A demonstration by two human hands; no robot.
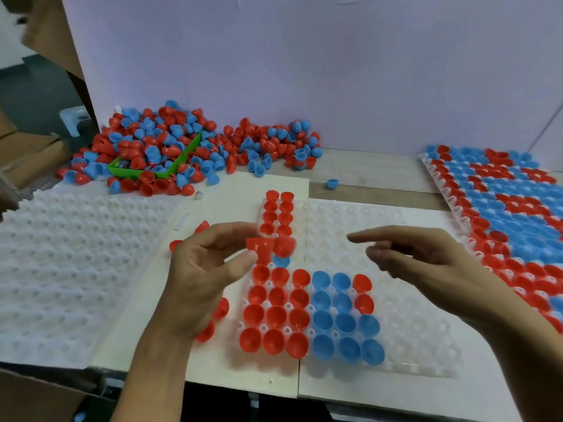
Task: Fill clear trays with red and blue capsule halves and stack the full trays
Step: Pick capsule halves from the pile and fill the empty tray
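A clear tray (pixel 405 303) lies in the middle of the table, its left part holding several red (pixel 275 315) and blue capsule halves (pixel 344 324). My left hand (pixel 207 269) hovers over the tray's left edge and pinches a red capsule half (pixel 262 249) between thumb and fingers, with another red half right beside it. My right hand (pixel 426 260) hangs above the bare pockets to the right, fingers loosely extended and holding nothing. A few loose red halves (pixel 221 307) lie under and beside my left hand.
A heap of loose red and blue halves (pixel 170 144) spills over a green bin (pixel 182 156) at the back left. Empty white trays (pixel 70 269) lie at the left. A full tray (pixel 502 208) sits at the right. One blue half (pixel 332 183) lies alone behind.
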